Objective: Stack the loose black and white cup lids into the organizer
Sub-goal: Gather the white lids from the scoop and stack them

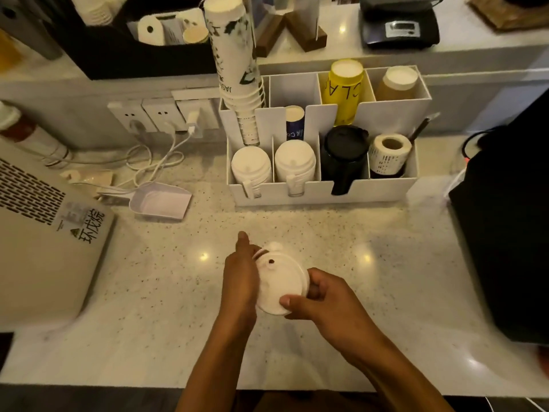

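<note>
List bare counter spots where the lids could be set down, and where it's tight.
Free: the counter between the organizer front and the hands, across to the black object at right; also the patch left of the left hand, below the scoop. Crowded: around the cables and sockets, and the organizer's filled front compartments.

Café counter: cup stacks, lid organizer, scale.

Left hand and right hand both grip.
</note>
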`<state>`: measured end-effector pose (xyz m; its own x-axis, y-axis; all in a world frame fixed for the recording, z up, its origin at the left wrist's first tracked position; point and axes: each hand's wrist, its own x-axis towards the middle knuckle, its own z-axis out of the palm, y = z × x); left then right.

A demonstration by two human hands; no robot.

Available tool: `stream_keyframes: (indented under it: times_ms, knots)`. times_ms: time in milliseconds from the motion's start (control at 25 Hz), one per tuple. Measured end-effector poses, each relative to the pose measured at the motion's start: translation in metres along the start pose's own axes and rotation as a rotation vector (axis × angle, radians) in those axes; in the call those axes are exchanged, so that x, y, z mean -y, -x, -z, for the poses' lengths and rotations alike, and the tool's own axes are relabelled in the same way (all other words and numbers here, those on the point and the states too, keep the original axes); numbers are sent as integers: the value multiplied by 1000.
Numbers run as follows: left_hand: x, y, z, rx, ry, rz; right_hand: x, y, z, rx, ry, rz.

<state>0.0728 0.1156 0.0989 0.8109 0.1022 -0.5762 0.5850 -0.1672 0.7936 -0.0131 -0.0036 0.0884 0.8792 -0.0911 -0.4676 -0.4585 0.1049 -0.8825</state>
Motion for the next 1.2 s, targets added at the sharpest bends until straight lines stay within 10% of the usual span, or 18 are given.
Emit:
stream_keyframes:
  times_ms: [240,1200]
  knots:
    - [10,33,-11,340,73,-112,14,-9,36,-140,-320,34]
    - [2,33,0,518,-12,-187,21,-15,81,92,-163,-48]
